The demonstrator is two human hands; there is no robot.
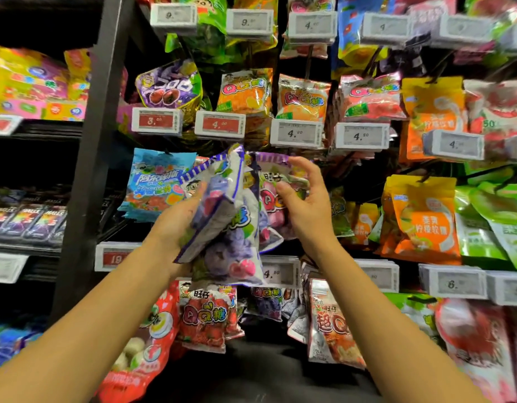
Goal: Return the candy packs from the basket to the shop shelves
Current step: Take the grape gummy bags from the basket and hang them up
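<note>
My left hand grips a bunch of purple-and-white grape candy packs, held up in front of the shelf pegs. To their right, my right hand has its fingers spread and touches the top of a purple candy pack that hangs on a peg at the middle row. Thumb and fingers curl round that pack's upper edge without closing on it. The basket is not in view.
Rows of hanging candy packs fill the rack, with price tags on the peg ends. A blue pack hangs left of my hands, orange packs to the right. A black upright post separates a shelf unit on the left.
</note>
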